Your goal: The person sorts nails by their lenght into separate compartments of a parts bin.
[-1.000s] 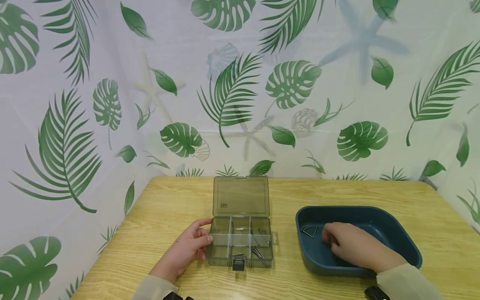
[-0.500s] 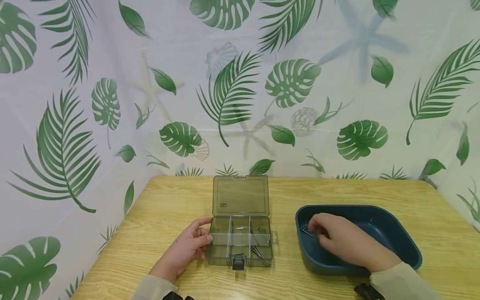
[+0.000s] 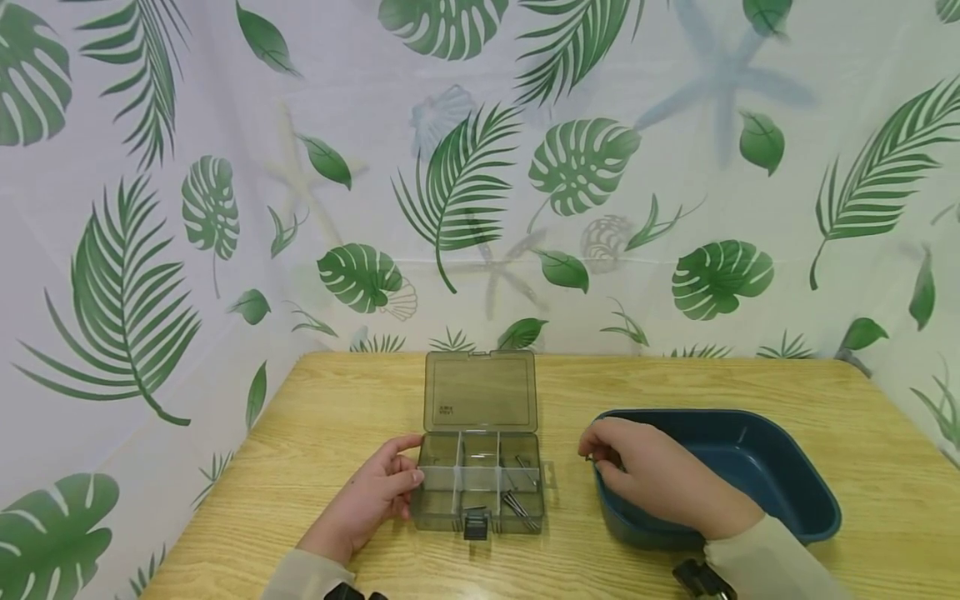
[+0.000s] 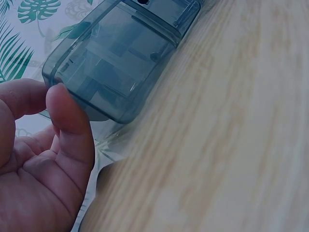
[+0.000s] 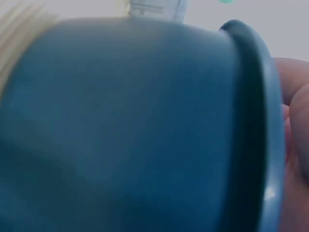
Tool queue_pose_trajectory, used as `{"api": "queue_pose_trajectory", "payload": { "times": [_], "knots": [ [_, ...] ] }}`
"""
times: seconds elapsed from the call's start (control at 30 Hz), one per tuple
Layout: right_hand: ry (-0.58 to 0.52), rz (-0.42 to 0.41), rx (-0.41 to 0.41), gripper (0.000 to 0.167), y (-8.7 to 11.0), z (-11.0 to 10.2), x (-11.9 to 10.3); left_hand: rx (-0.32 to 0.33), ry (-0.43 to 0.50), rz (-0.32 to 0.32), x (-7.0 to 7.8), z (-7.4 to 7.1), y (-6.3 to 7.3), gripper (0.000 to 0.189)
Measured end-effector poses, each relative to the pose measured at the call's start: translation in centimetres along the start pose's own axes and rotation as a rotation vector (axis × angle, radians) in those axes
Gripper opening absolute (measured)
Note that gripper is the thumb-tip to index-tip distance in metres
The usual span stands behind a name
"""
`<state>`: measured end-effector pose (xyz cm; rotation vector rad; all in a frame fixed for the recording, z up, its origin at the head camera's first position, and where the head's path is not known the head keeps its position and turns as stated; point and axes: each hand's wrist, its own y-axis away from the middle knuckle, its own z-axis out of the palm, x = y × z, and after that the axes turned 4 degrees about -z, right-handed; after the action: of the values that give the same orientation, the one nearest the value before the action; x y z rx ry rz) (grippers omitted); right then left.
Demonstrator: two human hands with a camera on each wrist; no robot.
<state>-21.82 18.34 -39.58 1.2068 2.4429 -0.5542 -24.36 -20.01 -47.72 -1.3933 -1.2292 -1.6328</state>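
Note:
A smoky clear compartment box (image 3: 477,492) stands on the table with its lid (image 3: 480,390) raised. Thin metal nails (image 3: 517,507) lie in its front right compartment, and a few more pieces show in other compartments. My left hand (image 3: 378,493) holds the box's left side between thumb and index finger; the left wrist view shows both at the box's corner (image 4: 72,87). Over the left rim of a dark blue bin (image 3: 750,467) is my right hand (image 3: 656,471), fingertips pinched on a small dark piece, apparently a nail (image 3: 588,457), mostly hidden by the fingers.
The wooden table (image 3: 360,400) carries the box and, to its right, the bin. A leaf-patterned cloth (image 3: 480,208) hangs behind and on the left. In the right wrist view the bin's outer wall (image 5: 120,121) fills most of the picture.
My right hand has moved left from inside the bin to its left rim, taking up a nail from the pieces near that end. The left hand stays on the box.

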Motion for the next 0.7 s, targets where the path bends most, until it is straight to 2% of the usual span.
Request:
{"api": "queue_pose_trajectory", "payload": {
  "times": [0.43,0.7],
  "knots": [
    [-0.025,-0.036,-0.031,0.023,-2.6,1.5,-2.6,0.001,-0.010,0.001,-0.1,0.1,0.0,0.060],
    [0.020,-0.054,-0.044,0.020,-4.1,2.4,-3.7,-0.002,-0.013,0.006,0.3,0.3,0.1,0.059]
  ]
}}
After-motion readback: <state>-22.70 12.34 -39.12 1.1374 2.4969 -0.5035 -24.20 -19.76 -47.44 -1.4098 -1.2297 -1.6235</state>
